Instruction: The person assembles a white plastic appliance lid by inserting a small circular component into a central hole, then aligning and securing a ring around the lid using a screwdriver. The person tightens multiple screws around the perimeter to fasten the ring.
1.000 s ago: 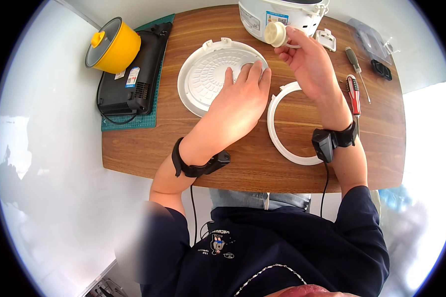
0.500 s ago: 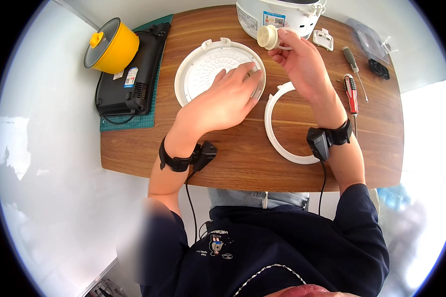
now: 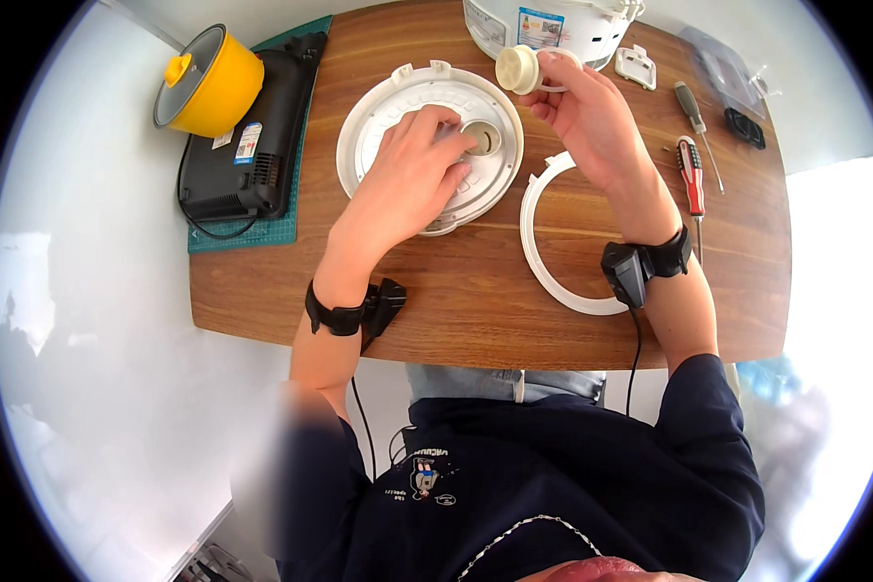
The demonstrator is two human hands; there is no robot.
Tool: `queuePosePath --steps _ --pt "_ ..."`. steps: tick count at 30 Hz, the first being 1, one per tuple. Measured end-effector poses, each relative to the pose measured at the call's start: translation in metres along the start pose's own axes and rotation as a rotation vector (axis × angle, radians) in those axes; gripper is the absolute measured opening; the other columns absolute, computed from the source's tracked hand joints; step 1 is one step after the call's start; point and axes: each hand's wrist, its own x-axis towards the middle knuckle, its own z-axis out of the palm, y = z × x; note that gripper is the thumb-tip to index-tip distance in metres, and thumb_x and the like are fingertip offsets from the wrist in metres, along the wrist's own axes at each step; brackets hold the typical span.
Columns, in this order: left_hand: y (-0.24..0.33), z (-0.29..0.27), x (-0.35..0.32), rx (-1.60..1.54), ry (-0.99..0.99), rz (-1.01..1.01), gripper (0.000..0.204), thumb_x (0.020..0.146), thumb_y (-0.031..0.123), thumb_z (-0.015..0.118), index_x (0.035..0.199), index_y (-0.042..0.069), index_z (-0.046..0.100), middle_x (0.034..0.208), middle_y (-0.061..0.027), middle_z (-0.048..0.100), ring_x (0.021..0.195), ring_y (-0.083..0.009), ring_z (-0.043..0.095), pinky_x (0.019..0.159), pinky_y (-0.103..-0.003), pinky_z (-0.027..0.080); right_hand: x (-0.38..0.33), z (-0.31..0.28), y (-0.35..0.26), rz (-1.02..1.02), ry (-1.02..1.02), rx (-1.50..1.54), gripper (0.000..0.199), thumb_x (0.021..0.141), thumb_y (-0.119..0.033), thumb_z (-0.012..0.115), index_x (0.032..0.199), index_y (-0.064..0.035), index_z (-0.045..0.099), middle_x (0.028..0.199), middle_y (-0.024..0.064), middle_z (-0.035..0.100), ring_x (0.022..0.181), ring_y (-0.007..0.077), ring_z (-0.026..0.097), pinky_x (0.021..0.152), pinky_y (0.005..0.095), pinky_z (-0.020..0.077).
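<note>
My left hand (image 3: 405, 175) rests over the white round lid (image 3: 351, 131), fingers bent but apart, holding nothing. Its fingertips are beside a round opening (image 3: 487, 138) on the lid's right side. In my right hand (image 3: 597, 131), raised to the right of the lid, a cream, stepped round cap (image 3: 517, 71) is pinched together with a thin pale ring (image 3: 570, 56). How the two join is partly hidden by the fingers. Below my right wrist, a larger white plastic ring (image 3: 543, 273) lies on the table.
At the back stands a white appliance body (image 3: 553, 34), with a small white bracket (image 3: 635, 68) beside it. Two screwdrivers (image 3: 691, 175) lie at the right, near a black part (image 3: 744, 128) and a clear plastic piece (image 3: 723, 78). Left, a yellow pot (image 3: 228, 87) sits on a black appliance (image 3: 252, 184).
My left hand has drawn back leftward from the lid's right rim, baring the round opening, and its fingers are more bent. My right hand still holds the cap almost in place.
</note>
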Motion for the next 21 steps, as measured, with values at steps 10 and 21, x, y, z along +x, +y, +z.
queuePosePath --steps 10,21 --pt "-0.006 0.01 -0.005 -0.038 0.052 -0.04 0.019 0.095 0.016 0.069 0.113 0.009 0.069 0.128 -0.0086 0.057 0.122 -0.032 0.053 0.106 -0.046 0.04 -0.003 0.005 0.006 0.048 -0.006 -0.099 0.034 0.105 -0.023 0.059 0.128 0.0011 0.061 0.111 0.0063 0.07 0.095 0.0164 0.064 0.088 0.0313 0.0501" --pt "-0.009 0.015 -0.005 -0.047 0.096 -0.039 0.019 0.095 0.018 0.069 0.112 0.01 0.066 0.126 -0.0088 0.056 0.12 -0.0331 0.053 0.105 -0.046 0.042 -0.002 0.002 0.004 0.077 -0.261 -0.096 0.044 0.107 -0.017 0.051 0.148 -0.0023 0.05 0.124 0.0073 0.067 0.102 0.0183 0.067 0.092 0.0302 0.0525"
